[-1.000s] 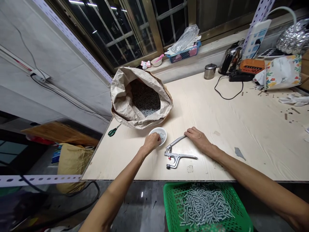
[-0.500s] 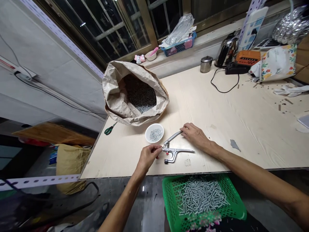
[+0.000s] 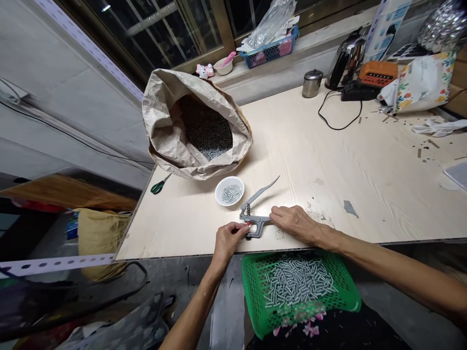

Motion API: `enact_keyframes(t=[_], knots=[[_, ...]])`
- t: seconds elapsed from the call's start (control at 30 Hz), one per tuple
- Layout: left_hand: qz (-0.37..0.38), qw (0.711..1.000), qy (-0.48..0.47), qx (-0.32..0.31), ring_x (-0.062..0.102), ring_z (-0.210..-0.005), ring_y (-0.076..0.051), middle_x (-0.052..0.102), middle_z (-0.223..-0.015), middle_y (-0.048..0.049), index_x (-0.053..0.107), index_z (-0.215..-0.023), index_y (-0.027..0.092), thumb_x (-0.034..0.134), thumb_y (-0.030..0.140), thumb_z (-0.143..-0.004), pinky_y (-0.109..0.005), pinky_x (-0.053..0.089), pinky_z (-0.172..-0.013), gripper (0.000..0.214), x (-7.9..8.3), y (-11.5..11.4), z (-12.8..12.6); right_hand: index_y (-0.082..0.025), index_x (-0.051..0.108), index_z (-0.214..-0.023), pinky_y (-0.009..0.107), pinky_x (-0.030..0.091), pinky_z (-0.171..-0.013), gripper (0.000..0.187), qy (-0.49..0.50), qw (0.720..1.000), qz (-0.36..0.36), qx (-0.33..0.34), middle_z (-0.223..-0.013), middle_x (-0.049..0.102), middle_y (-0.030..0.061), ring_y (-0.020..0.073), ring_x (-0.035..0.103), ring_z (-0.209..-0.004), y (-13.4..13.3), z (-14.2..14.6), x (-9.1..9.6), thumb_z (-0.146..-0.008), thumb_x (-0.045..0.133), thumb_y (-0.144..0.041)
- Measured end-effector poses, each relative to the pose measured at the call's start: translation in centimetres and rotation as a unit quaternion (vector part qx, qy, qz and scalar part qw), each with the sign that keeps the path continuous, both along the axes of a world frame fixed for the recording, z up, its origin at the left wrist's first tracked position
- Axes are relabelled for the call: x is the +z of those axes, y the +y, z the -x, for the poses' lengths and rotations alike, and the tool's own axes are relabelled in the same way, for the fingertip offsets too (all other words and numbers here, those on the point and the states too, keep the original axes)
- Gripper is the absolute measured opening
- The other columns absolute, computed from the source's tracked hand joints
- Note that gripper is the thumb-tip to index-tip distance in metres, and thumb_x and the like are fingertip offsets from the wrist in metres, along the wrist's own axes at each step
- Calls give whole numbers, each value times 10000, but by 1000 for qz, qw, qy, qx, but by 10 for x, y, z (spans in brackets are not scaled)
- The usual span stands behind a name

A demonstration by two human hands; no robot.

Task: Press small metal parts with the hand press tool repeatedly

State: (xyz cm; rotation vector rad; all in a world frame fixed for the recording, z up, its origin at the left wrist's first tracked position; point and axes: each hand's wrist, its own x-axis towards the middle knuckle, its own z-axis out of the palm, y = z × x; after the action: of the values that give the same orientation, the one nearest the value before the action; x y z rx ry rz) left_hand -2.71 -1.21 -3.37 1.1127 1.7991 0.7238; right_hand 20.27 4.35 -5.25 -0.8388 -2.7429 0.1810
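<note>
Metal snap pliers (image 3: 255, 209) lie on the pale wooden table (image 3: 328, 160) near its front edge, their upper handle raised. My left hand (image 3: 228, 238) pinches something too small to name at the pliers' jaw. My right hand (image 3: 292, 222) is closed over the lower handle and presses it to the table. A small white bowl (image 3: 229, 191) of little metal pieces stands just behind the pliers. Behind it an open paper sack (image 3: 195, 129) holds many more small metal parts.
A green basket (image 3: 297, 287) of silver tubes sits below the table's front edge. Green-handled scissors (image 3: 159, 185) lie at the left edge. A kettle (image 3: 345, 54), a metal tin (image 3: 312, 83), a black cord (image 3: 339, 121) and a floral bag (image 3: 423, 82) crowd the far right.
My left hand left the white bowl and came to the pliers' jaw. My right hand slid from the upper handle down onto the lower one, and the pliers shifted toward the front edge.
</note>
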Motion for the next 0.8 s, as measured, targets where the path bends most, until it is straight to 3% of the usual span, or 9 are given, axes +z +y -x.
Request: enact_keyframes(t=[0.3,0.43,0.6,0.8], knots=[[12,999,49,-16,639,-669,-169,733,-744,-75,719,-764,121,684,430,-647,-253,467,-632,333,-6,-1,3,-180,526,-868,312,200,-487,220,-12,1000,-17,5,-801,566,30,127,445,-656,-4,0,3,-933,362,-48],[29,998,48,-23,614,-611,-153,715,-674,-56,699,-692,123,694,389,-635,-249,446,-604,272,-5,4,3,-179,519,-868,313,204,-490,229,-16,1000,-17,11,-807,565,29,127,448,-657,-5,-1,2,-931,345,-44],[106,992,32,-68,512,-460,-99,581,-465,20,640,-610,125,719,361,-650,-215,382,-498,252,8,8,0,-173,512,-863,301,182,-487,210,-19,1000,3,16,-824,570,28,125,446,-647,-2,0,1,-936,354,-56],[215,976,-19,-8,540,-451,-87,573,-448,33,650,-661,112,759,265,-662,-220,476,-539,188,16,7,-8,-176,545,-877,289,213,-496,142,-48,997,58,9,-880,600,34,149,490,-708,0,2,3,-922,439,-93]])
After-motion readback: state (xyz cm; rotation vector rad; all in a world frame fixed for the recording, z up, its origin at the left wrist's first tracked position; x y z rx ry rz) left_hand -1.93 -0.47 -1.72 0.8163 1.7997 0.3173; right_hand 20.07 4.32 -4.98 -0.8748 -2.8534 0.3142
